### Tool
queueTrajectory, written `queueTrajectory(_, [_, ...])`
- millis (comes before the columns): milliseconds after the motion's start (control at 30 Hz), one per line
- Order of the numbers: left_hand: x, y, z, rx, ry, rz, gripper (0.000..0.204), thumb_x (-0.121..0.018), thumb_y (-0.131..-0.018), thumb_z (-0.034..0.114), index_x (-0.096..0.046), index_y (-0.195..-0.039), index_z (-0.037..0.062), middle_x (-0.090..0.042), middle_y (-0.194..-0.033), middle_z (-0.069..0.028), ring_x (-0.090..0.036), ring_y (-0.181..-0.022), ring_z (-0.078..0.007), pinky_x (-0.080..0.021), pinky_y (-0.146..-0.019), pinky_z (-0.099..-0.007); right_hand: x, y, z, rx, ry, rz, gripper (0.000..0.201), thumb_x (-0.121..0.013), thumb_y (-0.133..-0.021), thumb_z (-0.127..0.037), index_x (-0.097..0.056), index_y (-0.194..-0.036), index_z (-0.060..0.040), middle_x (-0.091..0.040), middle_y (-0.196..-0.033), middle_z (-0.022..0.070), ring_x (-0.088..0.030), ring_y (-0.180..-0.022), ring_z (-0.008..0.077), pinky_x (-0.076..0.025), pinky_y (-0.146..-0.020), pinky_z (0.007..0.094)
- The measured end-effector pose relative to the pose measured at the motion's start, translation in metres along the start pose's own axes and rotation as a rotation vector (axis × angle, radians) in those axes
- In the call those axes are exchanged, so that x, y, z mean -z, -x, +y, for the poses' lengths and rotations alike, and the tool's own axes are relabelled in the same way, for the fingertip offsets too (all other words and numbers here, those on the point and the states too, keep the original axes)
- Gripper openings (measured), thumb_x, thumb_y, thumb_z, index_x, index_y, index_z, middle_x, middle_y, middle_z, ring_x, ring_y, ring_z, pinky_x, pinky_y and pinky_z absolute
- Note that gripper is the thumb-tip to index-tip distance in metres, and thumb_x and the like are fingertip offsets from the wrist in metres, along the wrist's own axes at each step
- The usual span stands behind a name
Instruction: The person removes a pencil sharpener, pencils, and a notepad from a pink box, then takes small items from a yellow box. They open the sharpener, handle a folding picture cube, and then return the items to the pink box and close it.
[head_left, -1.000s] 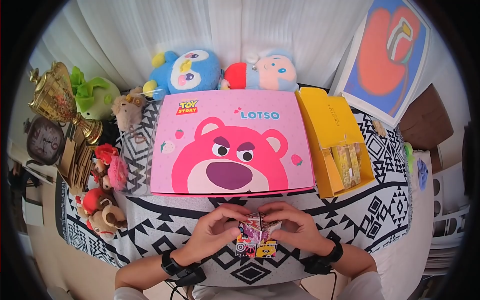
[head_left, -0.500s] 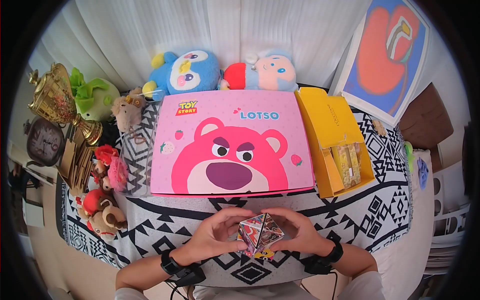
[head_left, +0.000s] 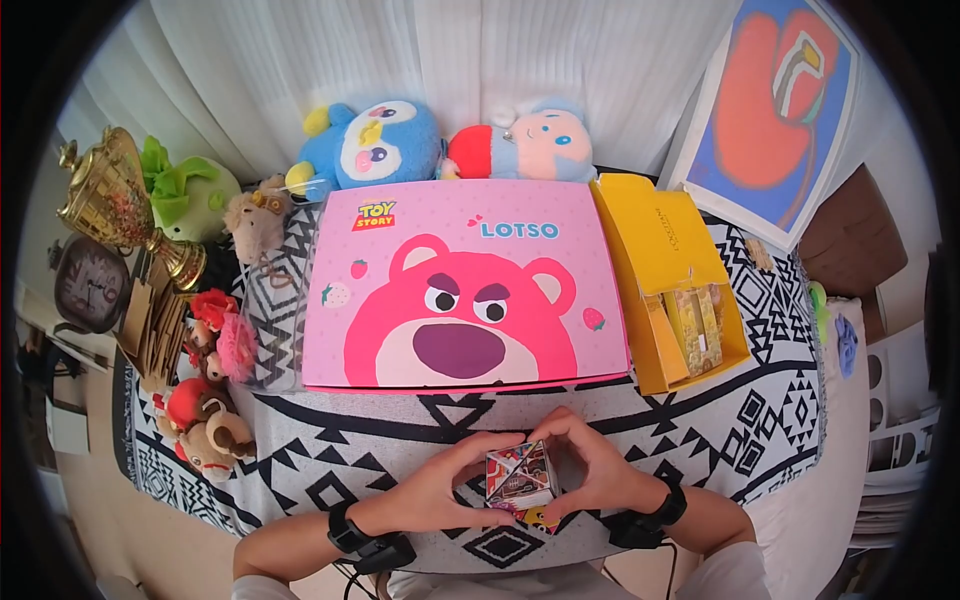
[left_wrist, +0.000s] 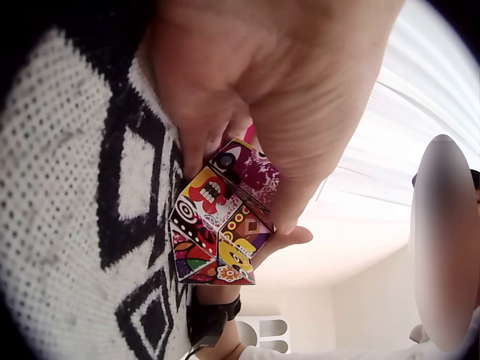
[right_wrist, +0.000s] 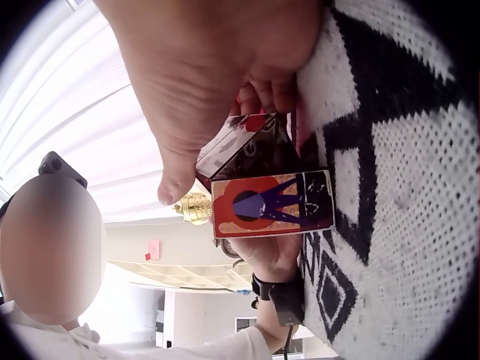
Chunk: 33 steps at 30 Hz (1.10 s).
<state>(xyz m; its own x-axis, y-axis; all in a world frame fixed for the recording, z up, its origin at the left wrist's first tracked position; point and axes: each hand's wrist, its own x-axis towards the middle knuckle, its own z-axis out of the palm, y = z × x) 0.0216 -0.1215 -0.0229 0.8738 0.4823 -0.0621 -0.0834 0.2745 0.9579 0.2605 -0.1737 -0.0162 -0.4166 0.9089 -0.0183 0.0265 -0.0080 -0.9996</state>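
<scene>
A folding puzzle cube (head_left: pixel 518 474) with bright cartoon prints is held low over the near side of the cloth, in front of the pink box. My left hand (head_left: pixel 440 487) grips it from the left, fingers curved behind and thumb at the near side. From the other side my right hand (head_left: pixel 602 476) holds it with fingers arched over the far edge and thumb in front. In the left wrist view the cube (left_wrist: pixel 217 225) shows angled facets, its lower side close to the cloth. A flat orange-and-purple face of the cube (right_wrist: pixel 259 206) fills the right wrist view's middle.
Behind the hands lies a pink bear-print box (head_left: pixel 560 360), with an open yellow box (head_left: pixel 655 225) at its right. Plush toys (head_left: pixel 385 145) line the back. A gold trophy (head_left: pixel 110 190), a clock (head_left: pixel 90 283) and small dolls (head_left: pixel 215 430) stand at left.
The cube has been turned and refolded between the hands: its raised, pointed top now shows flatter triangular facets. Both hands have shifted their fingers around it and stay in the same area.
</scene>
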Motion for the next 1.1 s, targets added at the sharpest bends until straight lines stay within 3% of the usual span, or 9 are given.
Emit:
queueTrajectory(167, [0.006, -0.001, 0.0, -0.124, -0.036, 0.012, 0.077, -0.082, -0.069, -0.004, -0.047, -0.137, 0.0011, -0.042, -0.136, -0.0094, -0.043, -0.125, -0.0191, -0.036, -0.106, -0.0341, 0.002, 0.0, 0.0, 0.029, 0.063, -0.052, 0.094, -0.09, -0.063, -0.028, -0.035, -0.136, -0.005, -0.041, -0.12, 0.011, -0.045, -0.115, 0.023, -0.037, -0.099, 0.0353])
queueTrajectory(300, [0.009, -0.002, 0.0, -0.16, 0.126, 0.161, 0.07, -0.076, -0.076, -0.004, -0.046, -0.139, 0.0027, -0.043, -0.133, -0.008, -0.044, -0.125, -0.0176, -0.038, -0.108, -0.0335, -0.001, -0.004, -0.001, 0.072, 0.048, -0.05, 0.112, -0.091, -0.062, -0.031, -0.022, -0.146, -0.0026, -0.035, -0.132, 0.0155, -0.037, -0.127, 0.0271, -0.029, -0.107, 0.0372])
queueTrajectory(433, [0.007, -0.003, 0.006, -0.077, 0.405, 0.283, 0.074, -0.071, -0.08, -0.005, -0.036, -0.144, 0.0014, -0.045, -0.135, -0.0091, -0.044, -0.126, -0.0189, -0.037, -0.108, -0.0343, -0.006, -0.001, 0.007, -0.04, -0.044, 0.062, 0.09, -0.084, -0.073, -0.016, -0.029, -0.143, -0.0013, -0.039, -0.137, 0.0141, -0.042, -0.128, 0.0217, -0.034, -0.107, 0.0358])
queueTrajectory(500, [0.008, -0.002, 0.0, -0.013, 0.433, 0.29, 0.078, -0.077, -0.078, 0.006, -0.035, -0.145, 0.0049, -0.041, -0.142, -0.0117, -0.045, -0.128, -0.023, -0.04, -0.106, -0.0389, -0.007, 0.0, 0.008, -0.021, -0.081, 0.083, 0.086, -0.083, -0.074, -0.013, -0.032, -0.142, -0.0012, -0.041, -0.136, 0.0131, -0.044, -0.126, 0.0201, -0.036, -0.106, 0.0351])
queueTrajectory(600, [0.005, -0.003, 0.01, 0.011, 0.528, 0.244, 0.074, -0.071, -0.082, 0.001, -0.033, -0.145, 0.0023, -0.046, -0.135, -0.01, -0.043, -0.126, -0.0192, -0.037, -0.106, -0.0345, -0.005, 0.002, 0.006, -0.007, -0.117, 0.088, 0.082, -0.083, -0.073, -0.01, -0.037, -0.14, -0.0011, -0.046, -0.133, 0.0116, -0.047, -0.124, 0.0183, -0.038, -0.105, 0.0344])
queueTrajectory(767, [0.008, -0.002, 0.011, 0.023, 0.441, 0.203, 0.072, -0.071, -0.082, 0.002, -0.034, -0.144, 0.0033, -0.047, -0.132, -0.0093, -0.045, -0.123, -0.019, -0.037, -0.105, -0.0345, 0.002, 0.002, -0.002, 0.008, -0.086, 0.068, 0.074, -0.085, -0.07, -0.015, -0.048, -0.134, -0.0019, -0.053, -0.124, 0.0104, -0.053, -0.115, 0.0174, -0.041, -0.102, 0.0334])
queueTrajectory(833, [0.008, -0.001, 0.011, 0.017, 0.435, 0.202, 0.071, -0.071, -0.082, 0.002, -0.035, -0.143, 0.0036, -0.047, -0.132, -0.0092, -0.045, -0.123, -0.0188, -0.036, -0.105, -0.0345, 0.007, 0.0, -0.009, 0.088, 0.237, 0.085, 0.061, -0.084, -0.072, -0.016, -0.057, -0.126, -0.0038, -0.055, -0.116, 0.0101, -0.057, -0.105, 0.0179, -0.044, -0.098, 0.0312])
queueTrajectory(933, [0.009, -0.001, 0.009, 0.039, 0.437, 0.218, 0.068, -0.072, -0.081, 0.003, -0.037, -0.139, 0.0038, -0.047, -0.129, -0.009, -0.044, -0.123, -0.0185, -0.037, -0.104, -0.0344, 0.006, -0.002, -0.01, 0.188, 0.304, 0.178, 0.048, -0.081, -0.076, -0.015, -0.063, -0.119, -0.0038, -0.056, -0.11, 0.0098, -0.058, -0.097, 0.0173, -0.048, -0.09, 0.029])
queueTrajectory(1100, [0.01, -0.001, 0.002, -0.014, 0.338, 0.155, 0.068, -0.074, -0.081, 0.007, -0.033, -0.135, 0.0048, -0.045, -0.124, -0.0096, -0.047, -0.119, -0.0188, -0.041, -0.1, -0.0352, 0.001, -0.001, 0.0, 0.185, 0.086, 0.326, 0.04, -0.078, -0.078, -0.01, -0.063, -0.115, -0.0014, -0.057, -0.108, 0.01, -0.058, -0.097, 0.0163, -0.051, -0.084, 0.0279])
